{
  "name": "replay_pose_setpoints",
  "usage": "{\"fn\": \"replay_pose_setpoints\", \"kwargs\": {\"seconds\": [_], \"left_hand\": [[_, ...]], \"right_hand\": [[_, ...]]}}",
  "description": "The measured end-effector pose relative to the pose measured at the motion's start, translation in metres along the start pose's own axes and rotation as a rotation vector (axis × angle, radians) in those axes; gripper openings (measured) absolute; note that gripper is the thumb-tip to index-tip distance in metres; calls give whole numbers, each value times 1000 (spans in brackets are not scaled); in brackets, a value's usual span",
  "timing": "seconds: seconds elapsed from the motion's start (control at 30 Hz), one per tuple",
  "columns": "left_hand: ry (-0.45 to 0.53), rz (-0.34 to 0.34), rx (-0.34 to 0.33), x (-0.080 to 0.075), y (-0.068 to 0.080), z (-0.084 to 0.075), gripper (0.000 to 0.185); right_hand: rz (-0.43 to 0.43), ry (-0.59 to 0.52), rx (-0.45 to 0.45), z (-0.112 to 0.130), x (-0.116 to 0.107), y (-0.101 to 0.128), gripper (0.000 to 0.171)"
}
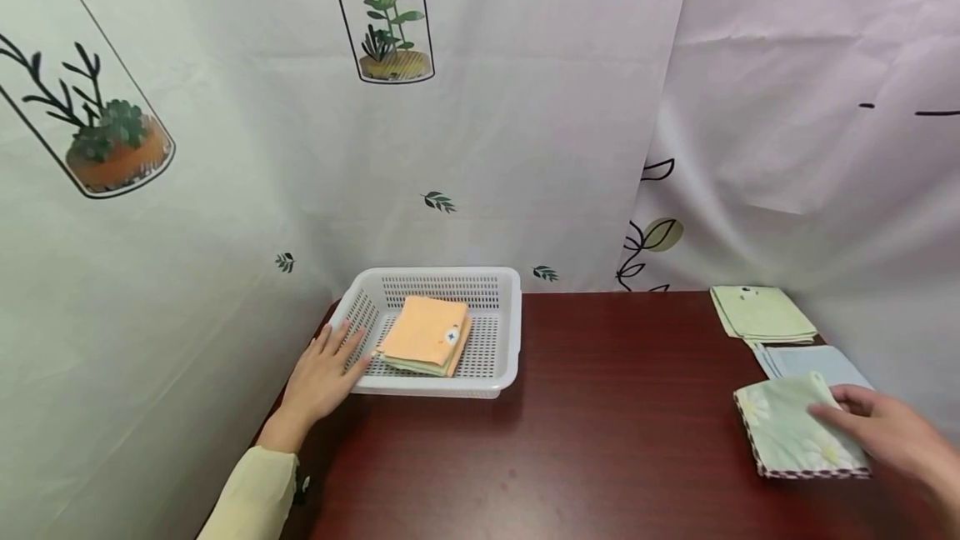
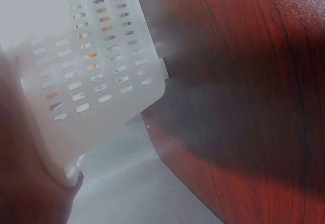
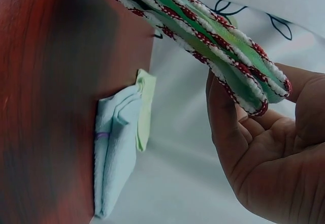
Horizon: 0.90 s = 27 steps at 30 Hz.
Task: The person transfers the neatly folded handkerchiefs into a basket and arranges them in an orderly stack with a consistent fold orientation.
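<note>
Pinched between thumb and fingers of my right hand (image 1: 888, 427) is a folded pale green towel (image 1: 798, 427) with daisies and a dark red and white edge. The right wrist view shows its stacked, stitched edges (image 3: 218, 51) raised off the table. At the left, my left hand (image 1: 321, 373) rests with spread fingers on the rim of a white perforated basket (image 1: 510, 332). Inside the basket lies a small pile of folded towels, an orange towel (image 1: 426, 330) on top. In the left wrist view the basket's side (image 2: 101, 82) hides most of the hand.
Along the table's right edge lie a folded light blue towel (image 1: 817, 363) and, behind it, a folded yellow-green towel (image 1: 761, 312). The dark red wooden table (image 1: 600, 423) meets a pale printed curtain (image 1: 480, 148) at the back and sides.
</note>
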<state>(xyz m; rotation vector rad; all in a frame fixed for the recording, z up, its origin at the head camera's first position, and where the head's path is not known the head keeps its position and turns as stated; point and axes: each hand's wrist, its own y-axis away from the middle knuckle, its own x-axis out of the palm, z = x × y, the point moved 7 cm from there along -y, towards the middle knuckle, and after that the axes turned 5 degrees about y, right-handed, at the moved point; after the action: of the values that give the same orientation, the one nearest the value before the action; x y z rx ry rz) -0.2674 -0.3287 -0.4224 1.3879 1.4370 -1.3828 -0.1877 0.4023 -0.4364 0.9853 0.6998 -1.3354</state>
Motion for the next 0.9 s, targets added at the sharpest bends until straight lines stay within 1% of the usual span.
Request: {"fn": "replay_pose_setpoints", "kwargs": {"seconds": [0.17,0.33,0.43,0.7,0.9], "left_hand": [[-2,-3,-2,1,0,2,65],[4,-7,2,2,0,3,64],[7,-11,4,2,-1,3,63],[13,-15,8,1,0,2,62],[14,-17,8,1,0,2,61]], "right_hand": [[-22,-1,-40,8,-2,0,49],[-27,-32,-37,16,-2,1,51],[-31,-50,-43,21,-2,2,49],[-60,-43,-84,36,-4,4,42],[-89,-36,-123,42,-5,2,40]]}}
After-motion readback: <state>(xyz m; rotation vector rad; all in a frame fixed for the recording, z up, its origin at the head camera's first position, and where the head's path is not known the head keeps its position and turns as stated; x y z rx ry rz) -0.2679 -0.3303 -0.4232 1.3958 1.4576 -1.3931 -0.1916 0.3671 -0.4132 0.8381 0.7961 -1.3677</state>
